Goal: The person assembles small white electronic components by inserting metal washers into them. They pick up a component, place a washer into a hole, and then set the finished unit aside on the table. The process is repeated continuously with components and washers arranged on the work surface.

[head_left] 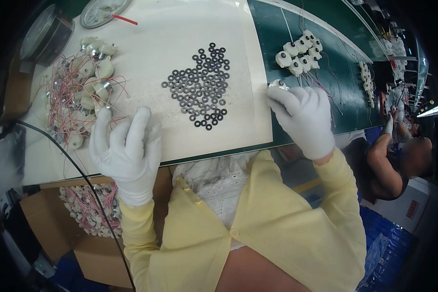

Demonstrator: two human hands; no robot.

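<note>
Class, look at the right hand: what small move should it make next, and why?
Probably the right hand should move the white part at its fingertips in beside the grouped white parts: it sits apart from them, similar parts are already clustered there, and the hand is already over the green surface they stand on.

Rings (199, 86) R of parts pile (87, 92)

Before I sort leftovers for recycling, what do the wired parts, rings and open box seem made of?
Wired parts: smooth, creamy-white housings, probably plastic; shiny silvery sections suggest metal.
Rings: black, slightly shiny; perhaps rubber, plastic or coated metal, the look leaves it open.
Open box: matte brown, apparently cardboard, judging by its folded-out flaps.
</note>
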